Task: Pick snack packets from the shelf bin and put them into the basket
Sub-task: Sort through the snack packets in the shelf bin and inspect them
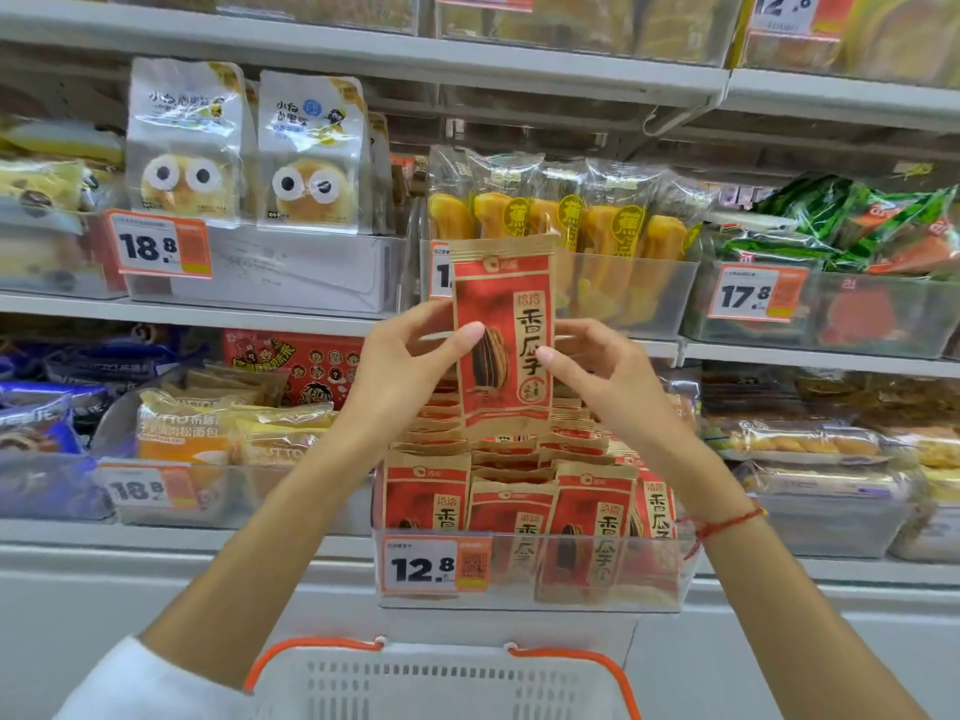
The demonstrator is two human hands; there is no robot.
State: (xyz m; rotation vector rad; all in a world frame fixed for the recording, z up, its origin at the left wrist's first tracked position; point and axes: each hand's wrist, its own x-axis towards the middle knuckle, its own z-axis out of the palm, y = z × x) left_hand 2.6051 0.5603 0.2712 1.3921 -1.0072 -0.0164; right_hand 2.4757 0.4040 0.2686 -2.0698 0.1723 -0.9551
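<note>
A red and kraft-paper snack packet [503, 341], judged light, crinkly and easily creased, is held upright above the shelf bin [530, 574] by its side edges, pinched between left hand [402, 366] and right hand [602, 379], with the basket [441, 678] below

I have just 1 view, from the head camera; it sits at the person's head and faces forward, straight at the store shelves [363, 54], tilted slightly down; its wide lens bows the shelf edges; it is close, within arm's reach of the clear shelf bin [530, 574] at centre; both forearms enter from the bottom corners, and the left hand [400, 371] and right hand [597, 381] meet mid-frame; the white basket [441, 683] rim cuts the bottom edge, directly below the lens.
</note>
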